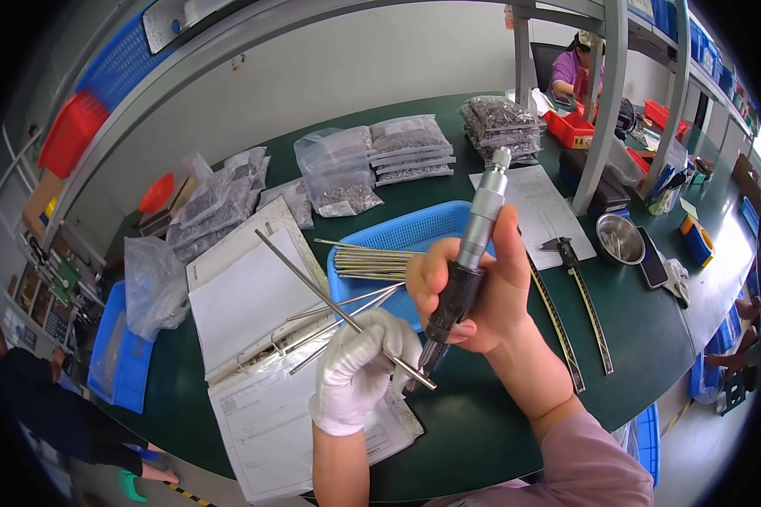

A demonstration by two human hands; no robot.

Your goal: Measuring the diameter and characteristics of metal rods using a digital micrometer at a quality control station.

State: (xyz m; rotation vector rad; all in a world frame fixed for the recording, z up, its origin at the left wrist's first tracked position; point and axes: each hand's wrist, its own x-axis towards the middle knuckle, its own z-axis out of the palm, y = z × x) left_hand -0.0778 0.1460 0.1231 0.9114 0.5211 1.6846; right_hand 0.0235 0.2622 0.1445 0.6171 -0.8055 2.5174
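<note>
Gripping: both hands are busy at the middle of the green table (651, 338), each closed on its own thing.
Left hand: the left hand (359, 372), in a white glove, is clenched around a thin metal rod (338, 308) near the rod's lower end.
Rod: it runs from about 10 o'clock above the glove down to 4 o'clock, where its tip meets the lower end of the micrometer (473, 245).
Right hand: the bare right hand (482, 291) is wrapped around the dark grip of the micrometer, thumb on the near side.
Micrometer: it stands tilted, its silver barrel pointing toward 1 o'clock, its working end hidden behind the glove at 7 o'clock.
Blue tray (414, 232): just behind the hands at 12 o'clock, holding a row of more rods (368, 262) lying flat.
Open binder (254, 296): at 9 o'clock of the hands, white pages up, with loose rods across its rings.
Calipers (588, 300): at 3 o'clock, lying flat on the table beside a long ruler (558, 325).
Bagged parts (410, 148): clear bags of small metal pieces stacked at 12 o'clock, well beyond the tray.
Steel bowl (619, 238): at 2 o'clock, near a phone (653, 258).
</note>
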